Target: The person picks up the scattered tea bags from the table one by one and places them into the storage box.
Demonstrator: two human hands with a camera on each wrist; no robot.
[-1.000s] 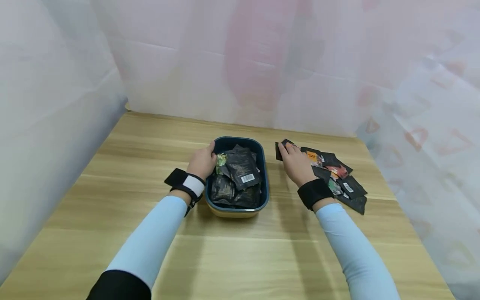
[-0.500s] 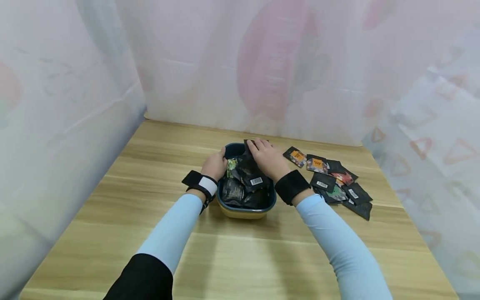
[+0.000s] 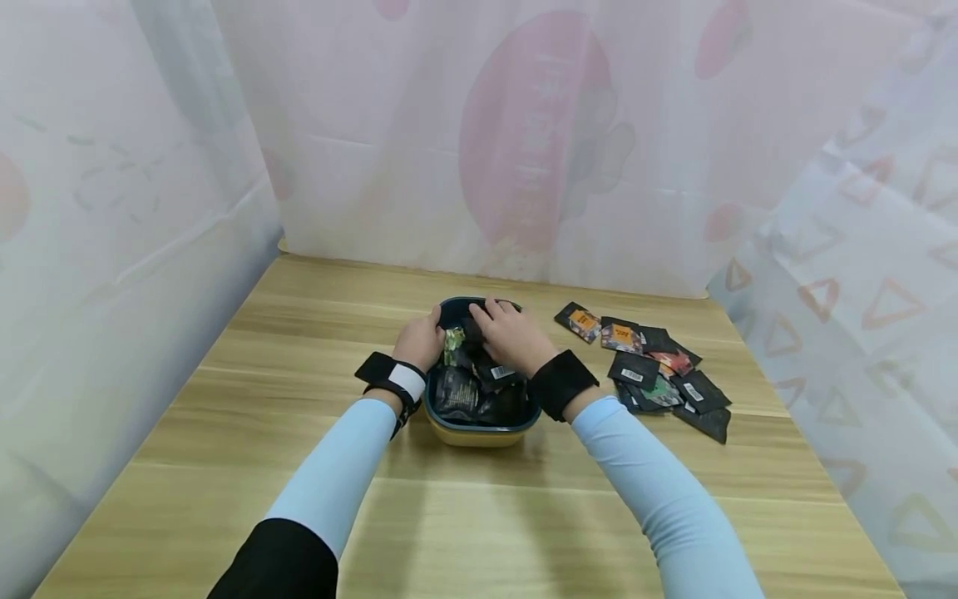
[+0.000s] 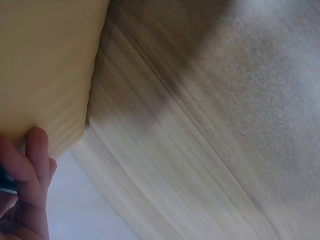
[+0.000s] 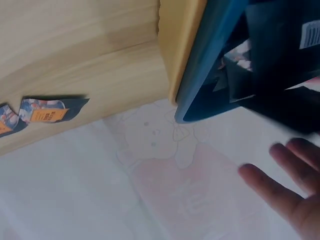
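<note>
A container [image 3: 479, 434], dark blue inside and yellow outside, stands mid-table filled with several black packets [image 3: 458, 389]. My left hand [image 3: 422, 339] grips its left rim, thumb over the edge; in the left wrist view its fingers [image 4: 31, 165] lie against the yellow wall [image 4: 45, 65]. My right hand [image 3: 511, 334] rests over the container's far end, touching the packets. In the right wrist view its fingers [image 5: 282, 177] are straight and hold nothing, beside the blue rim [image 5: 210, 70] and the packets [image 5: 280, 50] inside.
Several loose packets [image 3: 649, 366] lie scattered on the wooden table [image 3: 479, 516] right of the container; one with an orange label [image 5: 47, 111] shows in the right wrist view. Translucent patterned sheeting [image 3: 524, 141] walls the back and both sides.
My right hand lifted a packet from the pile at the right, carried it left over the container and lowered onto the packets there. My left hand stayed on the rim.
</note>
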